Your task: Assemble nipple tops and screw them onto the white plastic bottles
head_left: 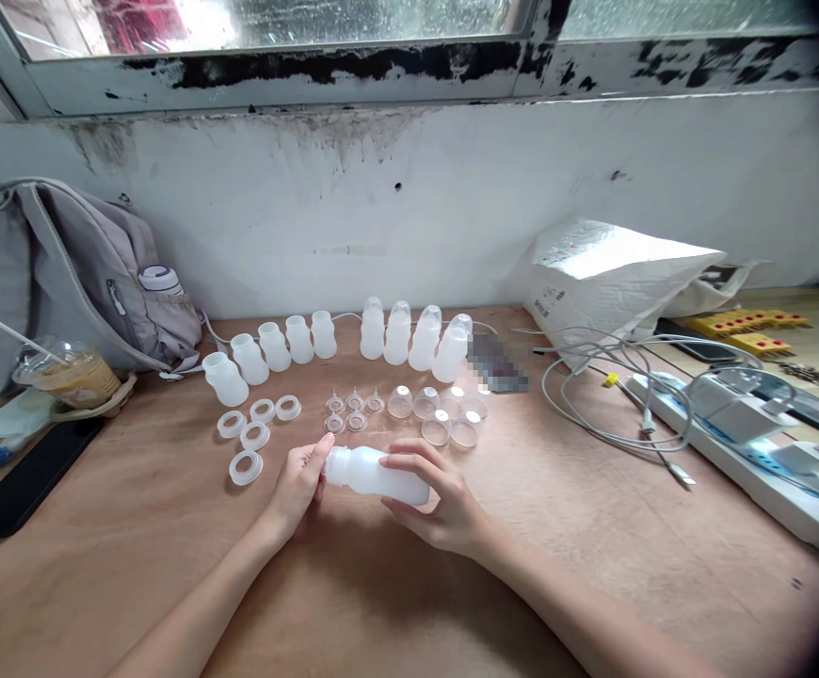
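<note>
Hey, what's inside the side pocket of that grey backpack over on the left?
The side pocket holds what looks like a lidded bottle, with only its pale top showing. The pocket covers its lower part, so that and anything deeper in can't be seen.

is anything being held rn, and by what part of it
Yes, a white bottle: the left hand grips its neck end, the right hand its body, towards the base.
</note>
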Motion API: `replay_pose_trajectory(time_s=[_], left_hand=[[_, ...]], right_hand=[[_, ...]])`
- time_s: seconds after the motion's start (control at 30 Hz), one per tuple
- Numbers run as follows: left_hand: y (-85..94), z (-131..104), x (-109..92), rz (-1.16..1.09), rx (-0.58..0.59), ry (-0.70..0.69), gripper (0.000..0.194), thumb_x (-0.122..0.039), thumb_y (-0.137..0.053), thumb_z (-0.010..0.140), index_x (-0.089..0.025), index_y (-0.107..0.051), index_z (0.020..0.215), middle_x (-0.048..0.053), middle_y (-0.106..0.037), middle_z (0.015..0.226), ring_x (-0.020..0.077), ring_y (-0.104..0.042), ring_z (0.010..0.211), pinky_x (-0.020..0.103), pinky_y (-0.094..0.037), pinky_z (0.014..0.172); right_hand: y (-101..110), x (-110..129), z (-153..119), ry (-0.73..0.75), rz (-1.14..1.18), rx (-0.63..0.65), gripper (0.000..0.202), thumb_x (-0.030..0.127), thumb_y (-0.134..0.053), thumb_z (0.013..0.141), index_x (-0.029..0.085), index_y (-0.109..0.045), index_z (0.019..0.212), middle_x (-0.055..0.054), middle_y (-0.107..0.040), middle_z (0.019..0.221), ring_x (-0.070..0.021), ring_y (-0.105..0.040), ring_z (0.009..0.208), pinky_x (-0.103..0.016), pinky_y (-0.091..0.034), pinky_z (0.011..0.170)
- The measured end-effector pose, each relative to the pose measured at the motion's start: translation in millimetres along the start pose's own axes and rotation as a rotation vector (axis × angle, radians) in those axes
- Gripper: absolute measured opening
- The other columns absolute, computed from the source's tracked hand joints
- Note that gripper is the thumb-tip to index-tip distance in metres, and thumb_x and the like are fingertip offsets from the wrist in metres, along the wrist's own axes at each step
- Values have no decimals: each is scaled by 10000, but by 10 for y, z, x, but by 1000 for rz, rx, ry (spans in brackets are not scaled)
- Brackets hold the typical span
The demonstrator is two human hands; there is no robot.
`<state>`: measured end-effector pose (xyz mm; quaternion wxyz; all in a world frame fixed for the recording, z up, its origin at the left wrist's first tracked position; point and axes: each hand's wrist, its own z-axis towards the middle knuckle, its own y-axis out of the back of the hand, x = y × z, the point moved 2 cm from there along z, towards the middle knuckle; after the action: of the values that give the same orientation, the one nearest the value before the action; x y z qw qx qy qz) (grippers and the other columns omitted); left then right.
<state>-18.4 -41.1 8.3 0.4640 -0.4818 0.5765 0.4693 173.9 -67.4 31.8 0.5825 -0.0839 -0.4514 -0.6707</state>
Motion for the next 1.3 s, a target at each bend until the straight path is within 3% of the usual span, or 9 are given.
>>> replay_pose_trajectory(time_s=[0.1,0.3,0.57,0.73,0.9,1.1,1.3], left_hand=[[-4,-17,-44,-25,-8,-63,398,-493,-479,781,-165,-462,557,-52,-406,446,73,-343,400,193,-274,405],[1,-26,-131,-141,12,-58,301,-462,-593,722,-168,-543,764,-48,-461,560,73,-400,467,178,-337,443],[25,-39,-192,-213,74,-86,313,-302,-680,665,-180,-625,948,41,-605,842,111,-486,629,217,-419,582],[2,-52,-206,-284,63,-78,366,-310,-667,683,-191,-595,1022,59,-582,944,142,-525,747,217,-445,595],[-61,-60,-139,-300,121,5,424,-417,-656,683,-171,-587,1021,73,-598,945,156,-552,757,251,-470,635],[-68,-100,-192,-199,162,-112,423,-358,-718,622,-167,-626,988,83,-634,981,210,-568,890,258,-460,740],[-62,-86,-155,-269,181,-124,440,-308,-690,676,-207,-576,1090,71,-595,1115,216,-534,1016,271,-434,834]], right_hand=[[6,-18,10,-79,36,-20,360,205,-615,731,218,-525,1079,-80,-549,1027,-209,-551,942,-316,-463,770],[-10,-88,15,-436,172,-61,263,331,-593,762,197,-554,984,-58,-616,941,-190,-583,803,-283,-485,645],[-58,-179,42,-742,657,-130,278,403,-610,720,175,-572,875,-38,-600,836,-131,-554,591,-229,-468,425],[-78,-225,49,-810,830,-127,270,395,-585,743,148,-565,850,-16,-588,642,-129,-552,506,-219,-430,401],[-74,-191,65,-765,782,-131,259,359,-648,693,157,-583,841,-41,-617,837,-115,-568,565,-209,-458,427],[-107,-240,25,-931,962,-42,320,420,-551,744,133,-556,885,-15,-577,561,-131,-535,418,-189,-366,299],[-93,-221,52,-905,995,-88,301,401,-579,733,140,-569,883,-24,-589,655,-115,-543,463,-198,-400,356]])
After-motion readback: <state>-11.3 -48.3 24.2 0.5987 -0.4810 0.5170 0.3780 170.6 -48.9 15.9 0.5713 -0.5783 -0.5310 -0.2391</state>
